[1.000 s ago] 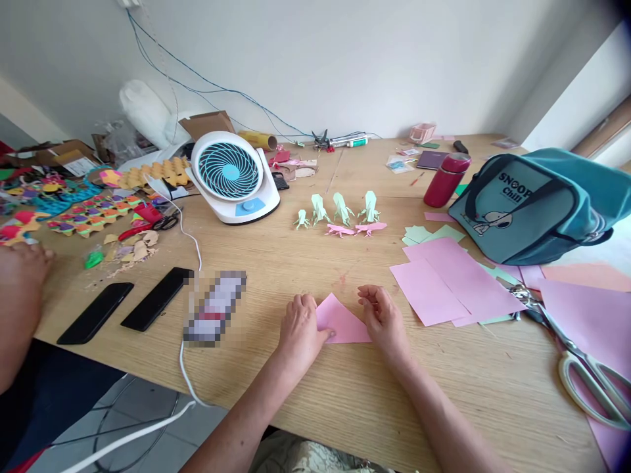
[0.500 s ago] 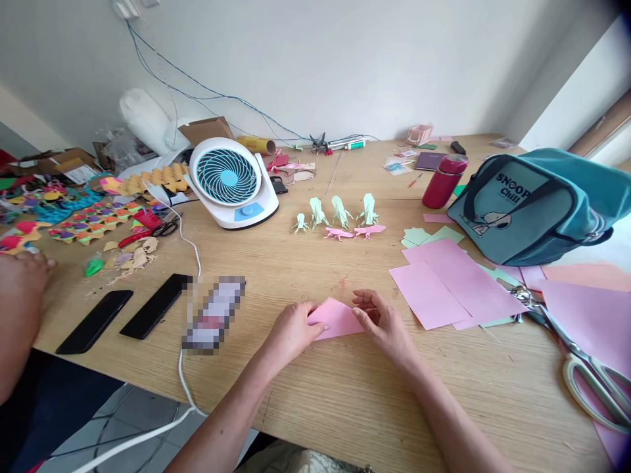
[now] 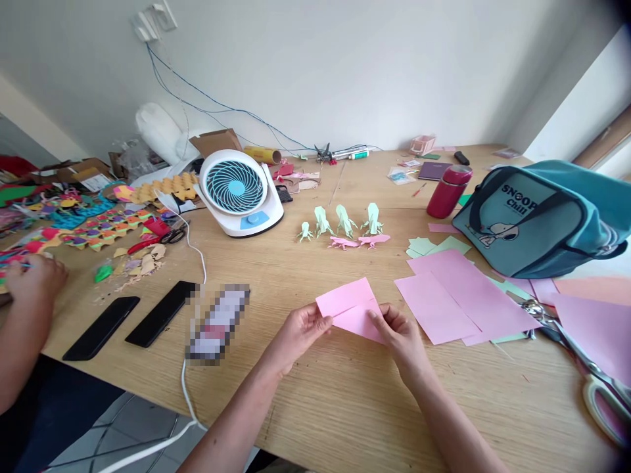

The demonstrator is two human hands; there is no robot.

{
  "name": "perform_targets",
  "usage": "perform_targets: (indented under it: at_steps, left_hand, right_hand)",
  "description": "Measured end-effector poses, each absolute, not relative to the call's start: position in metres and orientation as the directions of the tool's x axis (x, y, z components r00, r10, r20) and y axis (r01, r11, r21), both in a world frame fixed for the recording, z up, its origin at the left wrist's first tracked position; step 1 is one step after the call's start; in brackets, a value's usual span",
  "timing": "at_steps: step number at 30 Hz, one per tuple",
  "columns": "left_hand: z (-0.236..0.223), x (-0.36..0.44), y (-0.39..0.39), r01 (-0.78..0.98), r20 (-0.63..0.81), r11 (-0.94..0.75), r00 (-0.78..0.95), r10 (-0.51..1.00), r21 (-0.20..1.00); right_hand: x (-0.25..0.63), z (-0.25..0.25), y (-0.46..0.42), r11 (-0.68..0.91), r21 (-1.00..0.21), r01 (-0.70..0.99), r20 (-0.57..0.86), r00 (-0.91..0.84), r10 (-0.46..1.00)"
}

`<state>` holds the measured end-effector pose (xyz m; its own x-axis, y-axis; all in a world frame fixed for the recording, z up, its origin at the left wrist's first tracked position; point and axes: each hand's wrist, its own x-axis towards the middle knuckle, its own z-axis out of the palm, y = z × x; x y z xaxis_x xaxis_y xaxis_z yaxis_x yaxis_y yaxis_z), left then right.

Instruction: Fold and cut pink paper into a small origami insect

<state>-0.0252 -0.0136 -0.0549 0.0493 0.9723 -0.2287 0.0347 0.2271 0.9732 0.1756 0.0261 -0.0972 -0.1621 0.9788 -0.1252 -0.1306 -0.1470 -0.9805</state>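
A small folded sheet of pink paper (image 3: pixel 351 306) is held between my two hands, above the near part of the wooden table. My left hand (image 3: pixel 303 335) pinches its left edge between thumb and fingers. On the opposite side, my right hand (image 3: pixel 398 335) grips the right edge, its thumb lying on top. A crease or overlapping flap runs across the paper. Beyond it stand several pale green origami figures (image 3: pixel 344 221) with thin legs, and two pink origami figures (image 3: pixel 373 241) in front of them.
Pink sheets (image 3: pixel 434 309) lie to the right, with large scissors (image 3: pixel 586 358) beside them. A teal bag (image 3: pixel 527 220) and a red flask (image 3: pixel 449 190) stand behind. Leftward are a fan (image 3: pixel 236 190), phones (image 3: pixel 160 314), a white cable (image 3: pixel 183 381) and another person's hand (image 3: pixel 39 279).
The pink paper has been lifted and turned, now showing a wider face with a crease. My right hand has closed on its right edge. The view has shifted slightly.
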Motion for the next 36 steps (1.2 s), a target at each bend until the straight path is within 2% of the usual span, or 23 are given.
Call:
perform_targets:
  at_steps: [3, 7, 12, 15, 18, 25, 30, 36]
  left_hand:
    - [-0.062, -0.012, -0.016, -0.035, -0.225, 0.229, 0.092, 0.970, 0.973]
    - [-0.072, 0.004, -0.013, -0.098, -0.193, 0.188, -0.043, 0.980, 0.977]
    - [-0.070, 0.006, -0.007, -0.055, -0.163, 0.157, -0.128, 0.978, 0.986]
    - [-0.067, 0.004, -0.007, -0.118, -0.153, 0.140, -0.108, 0.982, 0.983]
    - [-0.068, 0.004, -0.008, -0.173, -0.187, 0.176, -0.053, 0.981, 0.969]
    - [-0.075, 0.004, -0.008, -0.141, -0.210, 0.203, -0.036, 0.977, 0.969]
    - [-0.077, 0.005, -0.008, -0.077, -0.210, 0.209, -0.001, 0.978, 0.975]
    - [-0.078, 0.007, -0.008, -0.035, -0.177, 0.176, -0.037, 0.984, 0.984]
  right_hand:
    - [0.174, -0.094, 0.022, -0.172, -0.964, -0.205, -0.147, -0.135, 0.980]
    - [0.170, -0.092, 0.015, -0.185, -0.953, -0.239, -0.146, -0.172, 0.974]
    - [0.165, -0.094, 0.013, -0.171, -0.972, -0.159, -0.127, -0.254, 0.959]
    - [0.163, -0.099, 0.014, -0.210, -0.977, -0.033, -0.191, -0.293, 0.937]
    - [0.161, -0.101, 0.014, -0.235, -0.972, 0.008, -0.227, -0.286, 0.931]
    - [0.159, -0.096, 0.014, -0.286, -0.958, 0.002, -0.275, -0.281, 0.919]
    - [0.160, -0.093, 0.013, -0.243, -0.970, 0.014, -0.237, -0.282, 0.930]
    - [0.160, -0.095, 0.013, -0.231, -0.971, 0.060, -0.238, -0.299, 0.924]
